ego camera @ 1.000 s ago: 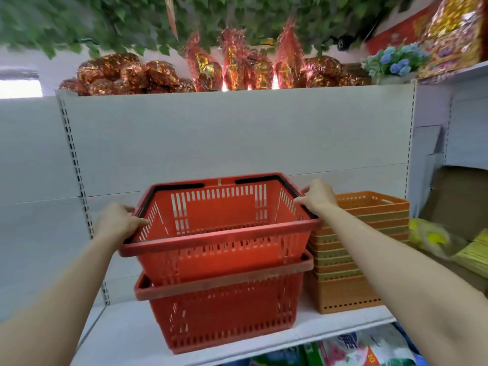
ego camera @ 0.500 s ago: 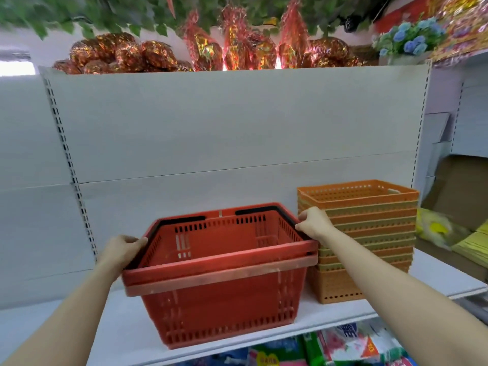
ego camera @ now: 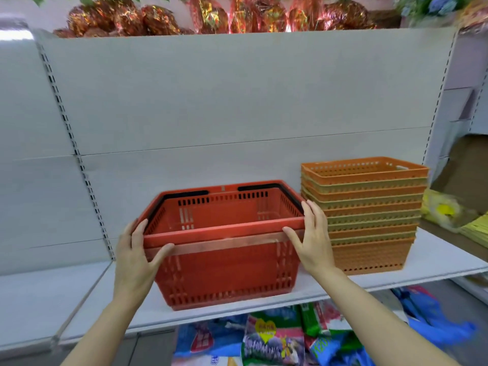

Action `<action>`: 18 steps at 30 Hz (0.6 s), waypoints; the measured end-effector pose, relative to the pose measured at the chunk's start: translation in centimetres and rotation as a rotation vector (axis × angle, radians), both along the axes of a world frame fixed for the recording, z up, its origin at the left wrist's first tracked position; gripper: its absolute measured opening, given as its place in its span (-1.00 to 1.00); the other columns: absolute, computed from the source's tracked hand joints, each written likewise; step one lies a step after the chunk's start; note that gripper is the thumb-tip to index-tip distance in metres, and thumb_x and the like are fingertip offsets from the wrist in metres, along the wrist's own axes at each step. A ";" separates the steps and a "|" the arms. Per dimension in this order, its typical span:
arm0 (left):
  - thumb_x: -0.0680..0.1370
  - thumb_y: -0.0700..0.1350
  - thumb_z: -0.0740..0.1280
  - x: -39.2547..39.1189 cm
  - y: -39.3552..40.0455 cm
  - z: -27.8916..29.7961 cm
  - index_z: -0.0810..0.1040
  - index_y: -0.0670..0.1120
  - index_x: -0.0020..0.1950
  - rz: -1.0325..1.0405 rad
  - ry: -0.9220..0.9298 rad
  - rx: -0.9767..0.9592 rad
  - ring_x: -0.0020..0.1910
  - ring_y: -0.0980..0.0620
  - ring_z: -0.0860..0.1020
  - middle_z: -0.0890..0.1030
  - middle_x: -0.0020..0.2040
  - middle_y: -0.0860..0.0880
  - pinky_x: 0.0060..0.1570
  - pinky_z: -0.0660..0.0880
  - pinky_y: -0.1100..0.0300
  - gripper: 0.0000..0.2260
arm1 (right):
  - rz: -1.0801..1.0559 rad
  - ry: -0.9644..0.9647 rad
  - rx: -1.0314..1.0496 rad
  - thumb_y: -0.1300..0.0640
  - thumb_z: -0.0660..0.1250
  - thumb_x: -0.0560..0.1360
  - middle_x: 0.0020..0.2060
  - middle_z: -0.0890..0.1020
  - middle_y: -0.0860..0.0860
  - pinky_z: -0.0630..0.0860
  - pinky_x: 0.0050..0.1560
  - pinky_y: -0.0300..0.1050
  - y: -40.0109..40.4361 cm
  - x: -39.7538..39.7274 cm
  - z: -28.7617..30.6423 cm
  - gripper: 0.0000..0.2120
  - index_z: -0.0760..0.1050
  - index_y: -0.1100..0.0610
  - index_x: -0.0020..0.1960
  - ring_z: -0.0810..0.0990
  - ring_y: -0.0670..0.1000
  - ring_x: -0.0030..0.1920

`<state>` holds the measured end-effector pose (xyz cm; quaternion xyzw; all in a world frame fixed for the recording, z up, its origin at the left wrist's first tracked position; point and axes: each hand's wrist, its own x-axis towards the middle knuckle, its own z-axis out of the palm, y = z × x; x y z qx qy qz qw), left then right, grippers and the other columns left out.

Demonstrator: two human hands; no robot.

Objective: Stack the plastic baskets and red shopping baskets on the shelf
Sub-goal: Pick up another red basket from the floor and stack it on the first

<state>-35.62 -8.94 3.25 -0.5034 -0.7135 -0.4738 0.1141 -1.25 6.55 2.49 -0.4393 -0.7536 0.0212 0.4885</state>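
just nested: two red slotted plastic shopping baskets (ego camera: 224,249) with black handles, one inside the other, on the white metal shelf (ego camera: 435,265). left hand (ego camera: 134,254) cupping the near left corner, thumb on the lower rim, fingers spread, not clamped. right hand (ego camera: 311,239) flat against the near right corner, fingers apart. just beside on the right, near the right hand, a stack of orange and olive perforated plastic baskets (ego camera: 367,217). foil-wrapped packages (ego camera: 211,17) up top, bright packets (ego camera: 269,336) below.
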 end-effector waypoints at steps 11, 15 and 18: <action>0.44 0.33 0.26 -0.4 -0.3 0.3 0.33 -0.11 0.50 0.047 0.077 -0.097 0.50 -0.07 0.23 0.27 0.51 -0.09 0.46 0.27 -0.11 -0.24 | -0.055 -0.090 0.046 -0.34 0.03 0.54 0.41 0.35 0.17 0.22 0.46 0.11 0.6 0.3 0.4 -0.28 0.35 0.24 0.37 0.18 0.14 0.50; 0.52 0.20 0.35 -1.0 -3.4 -0.5 0.21 -0.12 0.58 0.129 0.224 -0.119 0.54 -0.11 0.21 0.24 0.56 -0.13 0.50 0.21 -0.10 -0.26 | -0.014 -0.091 0.281 -0.06 0.23 0.55 0.37 0.42 0.20 0.15 0.49 0.16 -2.9 -1.3 -0.1 -0.46 0.38 0.28 0.38 0.28 0.21 0.46; 0.55 0.23 0.25 -1.8 -6.9 -1.6 0.36 -0.17 0.49 0.161 0.350 -0.139 0.41 -0.15 0.38 0.41 0.44 -0.15 0.39 0.36 -0.11 -0.35 | 0.117 -0.088 0.409 0.07 0.32 0.51 0.23 0.55 0.18 0.32 0.37 0.19 -6.8 -4.4 -1.6 -0.58 0.49 0.29 0.28 0.45 0.22 0.31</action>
